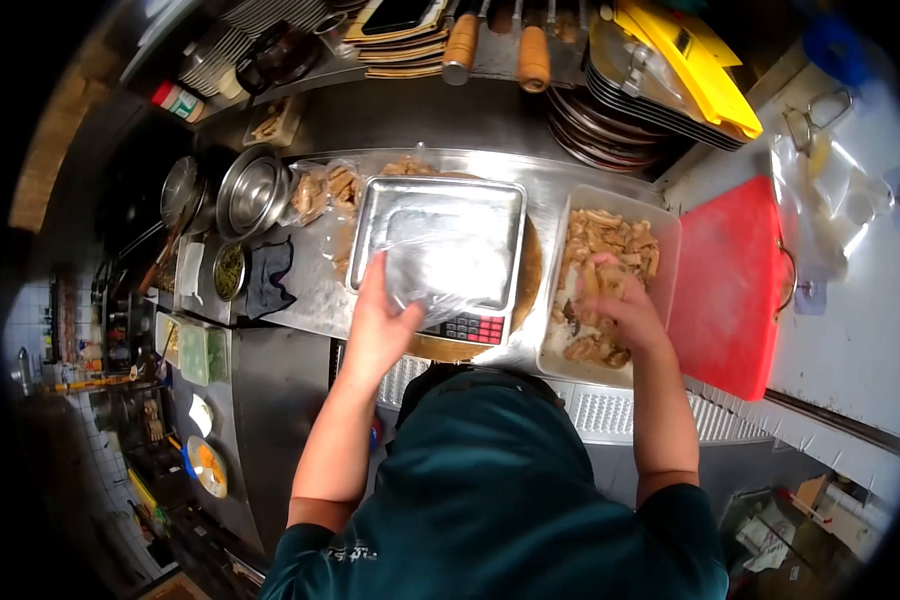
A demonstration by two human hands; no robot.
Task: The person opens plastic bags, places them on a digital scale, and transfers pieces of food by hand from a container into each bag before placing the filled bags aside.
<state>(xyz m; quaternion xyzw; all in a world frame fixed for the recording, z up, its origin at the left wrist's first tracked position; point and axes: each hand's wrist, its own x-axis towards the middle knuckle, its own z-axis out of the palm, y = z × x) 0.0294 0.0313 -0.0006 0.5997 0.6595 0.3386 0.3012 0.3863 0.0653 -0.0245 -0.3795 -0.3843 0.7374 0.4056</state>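
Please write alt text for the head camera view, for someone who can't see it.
A person's right hand is in a plastic container of brownish food pieces, while the left hand holds a clear plastic bag over a metal tray on a keypad scale. A red board stands right of the container.

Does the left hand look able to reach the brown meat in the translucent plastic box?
Probably not easily: the left hand holds a clear plastic bag; the right hand is over the meat.
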